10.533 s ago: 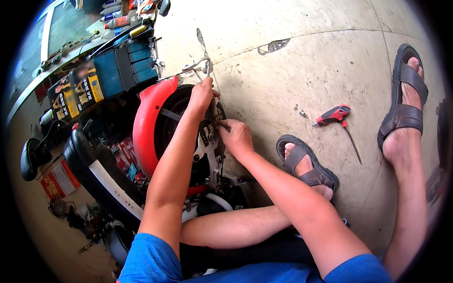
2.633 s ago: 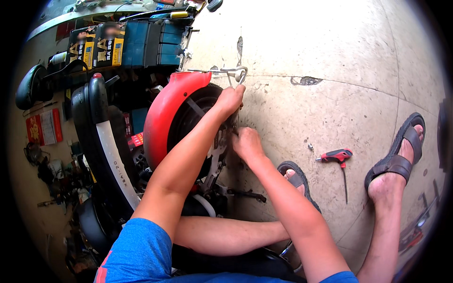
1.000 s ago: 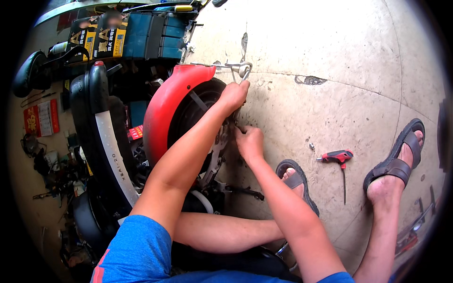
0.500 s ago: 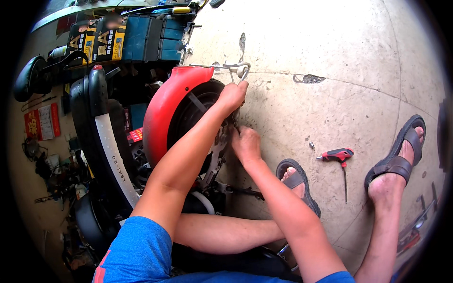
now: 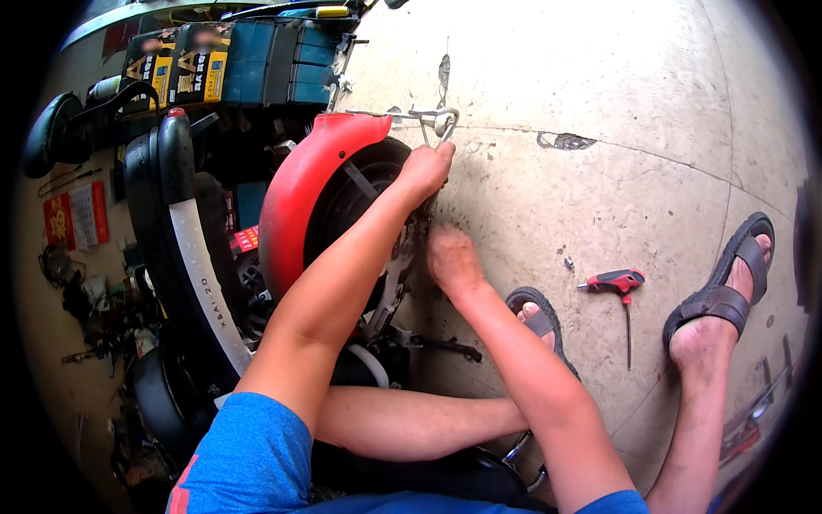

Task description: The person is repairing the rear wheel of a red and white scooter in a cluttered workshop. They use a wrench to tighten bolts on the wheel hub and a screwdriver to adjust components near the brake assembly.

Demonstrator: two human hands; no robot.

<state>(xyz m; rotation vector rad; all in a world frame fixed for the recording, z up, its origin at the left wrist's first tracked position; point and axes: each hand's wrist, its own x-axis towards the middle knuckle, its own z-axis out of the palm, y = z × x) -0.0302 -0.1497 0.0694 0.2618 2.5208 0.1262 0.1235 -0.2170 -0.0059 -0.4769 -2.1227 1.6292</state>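
A red rear fender arches over a black wheel of a two-wheeled vehicle. Beside the wheel, my left hand is closed around the near end of a bright metal rod, part of bent metalwork past the fender's tip. What the rod belongs to I cannot make out. Nearer to me, my right hand is at the wheel's right side, by the metal frame parts. Its fingers are curled, and their tips and anything in them are hidden.
On the floor to the right lie a red-and-black T-handle hex key and a small metal piece. My sandalled feet rest nearby. Battery boxes stand at the far left, and the vehicle's black-and-white body is on the left.
My right hand has shifted slightly right and its fingers have turned inward. The left hand keeps its hold on the rod. The whole view has moved a little.
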